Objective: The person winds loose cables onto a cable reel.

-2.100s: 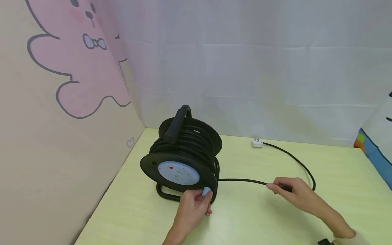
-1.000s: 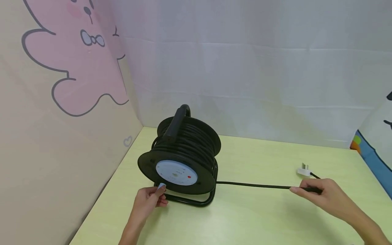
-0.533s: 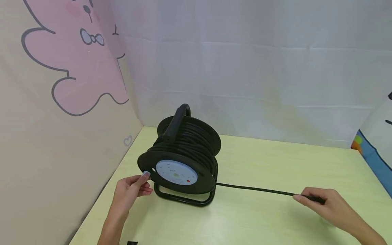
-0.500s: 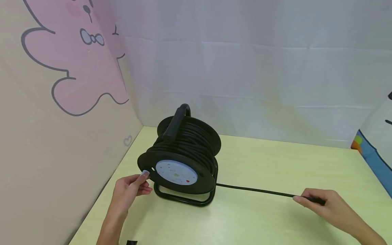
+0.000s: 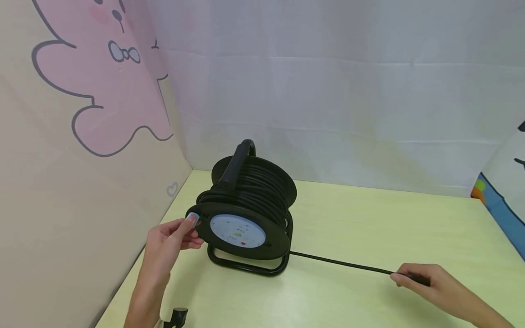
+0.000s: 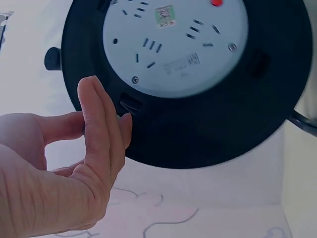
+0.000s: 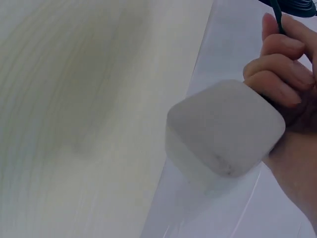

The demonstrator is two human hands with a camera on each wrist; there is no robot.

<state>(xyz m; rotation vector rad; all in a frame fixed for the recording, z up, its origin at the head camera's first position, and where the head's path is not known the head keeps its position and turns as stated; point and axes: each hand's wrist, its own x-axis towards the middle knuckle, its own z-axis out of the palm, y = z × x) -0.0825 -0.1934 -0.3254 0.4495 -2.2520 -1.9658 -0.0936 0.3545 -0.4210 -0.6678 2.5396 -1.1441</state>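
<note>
A black cable reel [image 5: 197, 230] stands on its tubular frame [image 5: 246, 267], thick cable wound round its drum. Its front disc carries a pale socket panel [image 5: 237, 231] with a red button, seen close up in the left wrist view. My left hand [image 5: 162, 248] pinches a pale blue knob [image 5: 193, 218] at the disc's left rim; fingers mostly hide it in the left wrist view. Off to the right, my right hand [image 5: 430, 287] grips the black cable [image 5: 340, 263], which runs fairly straight from the drum. A white plug [image 7: 225, 129] hangs below that hand in the right wrist view.
The reel sits on a pale yellow table [image 5: 348, 218], near a cartoon-printed panel [image 5: 102, 191] at left and a white curtain [image 5: 328, 114] behind. A black handle [image 5: 235, 166] rises above the drum. A small black device [image 5: 177, 316] shows by the left wrist.
My left hand carried the knob clockwise from the disc's lower right round to its left side, turning the reel. The right hand moved right and nearer; the plug left the head view.
</note>
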